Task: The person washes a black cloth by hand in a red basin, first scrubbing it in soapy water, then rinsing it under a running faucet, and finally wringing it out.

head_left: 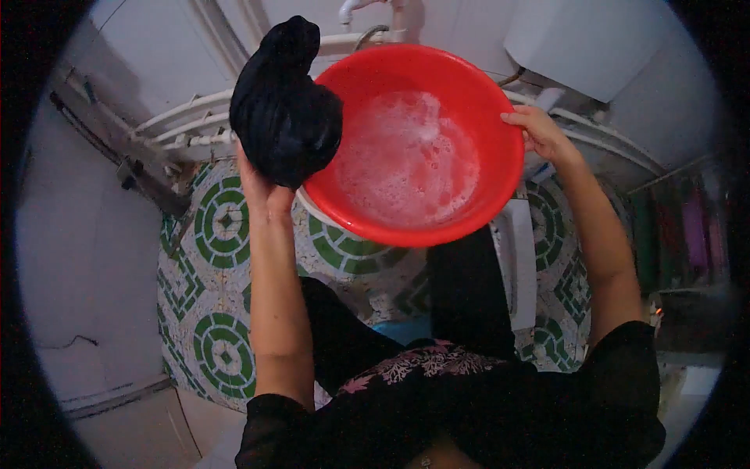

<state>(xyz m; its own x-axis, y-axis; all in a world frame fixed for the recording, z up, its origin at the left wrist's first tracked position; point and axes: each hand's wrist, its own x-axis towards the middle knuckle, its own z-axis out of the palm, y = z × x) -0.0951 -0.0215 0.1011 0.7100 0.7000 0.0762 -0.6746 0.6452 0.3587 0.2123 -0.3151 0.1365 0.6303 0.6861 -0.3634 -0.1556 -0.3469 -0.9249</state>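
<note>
A bunched black cloth [287,117], likely a garment, rests in my left hand [262,184]. The hand holds it up from below at the left rim of a red plastic basin [500,141], and its fingers are mostly hidden by the cloth. Foamy, soapy water [414,160] covers the basin's bottom. My right hand [541,133] grips the basin's right rim, with the thumb over the edge and the other fingers at the outside. The basin is held above the floor, tilted toward me.
White pipes [195,133] run along the back wall behind the basin. A white boxy unit [582,47] is at the back right. Below lies a green-and-white patterned tiled floor [226,352]. A white edge of something [522,266] stands under the basin at right.
</note>
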